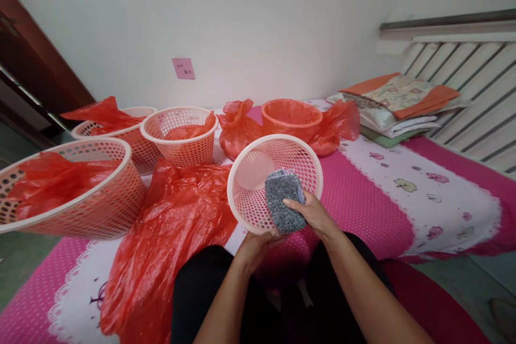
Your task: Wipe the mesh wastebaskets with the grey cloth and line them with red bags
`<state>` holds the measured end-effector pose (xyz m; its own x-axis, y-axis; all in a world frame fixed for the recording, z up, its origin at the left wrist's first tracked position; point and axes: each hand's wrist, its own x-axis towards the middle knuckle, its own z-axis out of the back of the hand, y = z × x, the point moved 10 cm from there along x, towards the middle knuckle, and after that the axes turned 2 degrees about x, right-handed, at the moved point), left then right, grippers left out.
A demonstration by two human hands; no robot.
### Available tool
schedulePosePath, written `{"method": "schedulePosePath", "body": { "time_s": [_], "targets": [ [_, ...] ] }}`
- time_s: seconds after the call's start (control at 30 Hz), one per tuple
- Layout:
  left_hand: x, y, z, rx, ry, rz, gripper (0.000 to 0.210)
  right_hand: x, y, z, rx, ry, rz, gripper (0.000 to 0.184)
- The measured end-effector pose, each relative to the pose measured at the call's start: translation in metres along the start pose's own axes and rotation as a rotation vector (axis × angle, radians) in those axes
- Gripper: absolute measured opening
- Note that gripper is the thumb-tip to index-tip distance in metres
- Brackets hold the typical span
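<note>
A small stack of speckled grey scrubbing sponges point(283, 201) is held over the mouth of a pink plastic basket point(298, 150), which is tilted toward me. My right hand point(312, 215) grips the stack from the right, its thumb pressed on the front face. From below, my left hand point(258, 247) holds the lower edge, with its fingertips partly hidden behind the sponges. Lighter edges of more pads show at the top of the stack. The part of the basket I can see inside looks bare.
Left of me, a crumpled red plastic bag point(177, 220) spreads over the pink and white bed cover point(371, 199). Pink baskets point(181, 142) with red bags inside stand at the left. Behind are a red basin point(292, 113) and knotted red bags point(237, 131). Folded cushions point(403, 99) lie at the right.
</note>
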<state>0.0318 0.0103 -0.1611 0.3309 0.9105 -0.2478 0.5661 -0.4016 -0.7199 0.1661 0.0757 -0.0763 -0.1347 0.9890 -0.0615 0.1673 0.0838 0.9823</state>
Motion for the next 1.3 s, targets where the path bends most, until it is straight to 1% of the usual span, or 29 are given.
{"method": "schedulePosePath", "body": {
  "time_s": [0.17,0.27,0.33,0.4,0.5,0.6,0.67,0.83,0.93,1.1,1.2,1.3],
  "targets": [
    [-0.001,0.006,0.001,-0.012,0.002,0.016,0.064,0.001,-0.003,0.000,-0.095,-0.024,0.042,0.043],
    [-0.003,0.008,0.000,-0.025,0.017,0.035,0.062,0.003,-0.006,0.003,-0.195,-0.043,0.067,0.044],
    [-0.003,0.010,0.000,-0.022,0.022,0.045,0.060,0.005,-0.003,0.003,-0.285,-0.045,0.101,0.041],
    [-0.003,0.013,0.001,-0.012,0.024,0.056,0.059,0.007,0.007,0.002,-0.423,-0.057,0.165,0.036],
    [-0.001,0.016,0.004,-0.004,0.017,0.067,0.057,0.012,0.025,-0.005,-0.700,-0.082,0.275,0.025],
    [0.000,0.019,0.006,0.010,0.016,0.074,0.053,0.016,0.041,-0.017,-0.897,-0.096,0.355,0.025],
    [0.001,0.020,0.007,0.012,0.018,0.075,0.052,0.019,0.048,-0.025,-0.950,-0.090,0.380,0.027],
    [0.002,0.022,0.007,0.001,0.015,0.082,0.052,0.025,0.053,-0.046,-1.042,-0.059,0.382,0.029],
    [0.001,0.021,0.006,-0.002,0.016,0.077,0.054,0.034,0.051,-0.054,-1.142,-0.049,0.338,0.036],
    [-0.001,0.017,0.003,-0.001,0.026,0.077,0.053,0.059,0.037,-0.068,-1.391,0.050,0.258,0.035],
    [-0.002,0.015,0.001,0.013,0.030,0.078,0.051,0.077,0.027,-0.073,-1.446,0.054,0.242,0.034],
    [-0.002,0.014,0.001,0.023,0.025,0.071,0.049,0.094,0.008,-0.079,-1.482,0.087,0.221,0.033]
  ]
}}
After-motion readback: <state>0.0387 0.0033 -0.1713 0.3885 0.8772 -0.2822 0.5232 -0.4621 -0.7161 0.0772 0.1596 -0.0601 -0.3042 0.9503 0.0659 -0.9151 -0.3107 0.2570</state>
